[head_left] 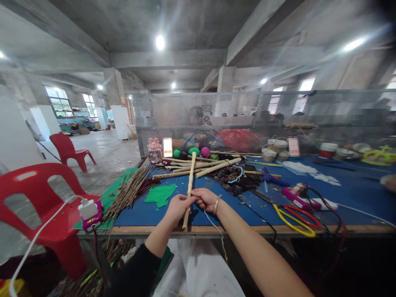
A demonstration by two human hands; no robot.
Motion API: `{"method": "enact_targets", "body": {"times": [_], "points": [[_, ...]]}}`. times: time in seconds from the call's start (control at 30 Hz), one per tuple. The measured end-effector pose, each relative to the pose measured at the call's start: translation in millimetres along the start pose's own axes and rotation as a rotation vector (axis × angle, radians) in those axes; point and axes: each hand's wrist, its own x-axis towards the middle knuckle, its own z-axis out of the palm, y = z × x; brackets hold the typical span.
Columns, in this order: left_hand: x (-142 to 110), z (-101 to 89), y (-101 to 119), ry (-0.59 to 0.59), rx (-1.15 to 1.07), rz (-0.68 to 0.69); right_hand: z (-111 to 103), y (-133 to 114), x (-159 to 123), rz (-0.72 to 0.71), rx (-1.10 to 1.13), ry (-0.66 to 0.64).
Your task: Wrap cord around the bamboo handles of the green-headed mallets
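Note:
A pale bamboo stick points away from me over the blue tabletop, its near end close to the table edge. My left hand is closed around its lower part. Against the stick's right side, my right hand is closed in a pinch, fingertips meeting my left fingers. A thin white cord hangs from below my right hand over the table edge; whether the fingers pinch it is hidden. Left of my hands are a green cloth piece and a bundle of thin brown twigs.
More bamboo poles lie behind, near a green ball and dark scraps. Scissors with yellow and red handles and a purple power strip are at right. Mesh panels stand behind; a red chair is left.

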Motion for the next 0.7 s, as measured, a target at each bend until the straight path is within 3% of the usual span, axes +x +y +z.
{"method": "enact_targets", "body": {"times": [0.1,0.23,0.3,0.4,0.53,0.6,0.7], "points": [[-3,-4.8,-1,-0.014,0.013,0.018,1,1,0,-0.003,-0.019,-0.011],[-4,-2.4,-1,-0.2,-0.334,-0.089,-2,2,1,-0.042,-0.012,-0.084],[-5,1.3,-1,-0.237,-0.441,-0.136,-6,2,2,-0.065,-0.034,-0.099],[-5,5.3,1,-0.275,-0.338,-0.138,-9,1,2,-0.079,-0.106,-0.074],[-3,6.8,1,-0.162,-0.008,-0.003,-11,-1,0,-0.077,-0.198,0.073],[0,6.5,0,-0.186,-0.017,-0.007,-12,-1,-2,-0.09,-0.169,0.055],[2,4.1,-2,-0.319,-0.152,-0.066,-16,0,-6,-0.096,-0.111,-0.05]]}}
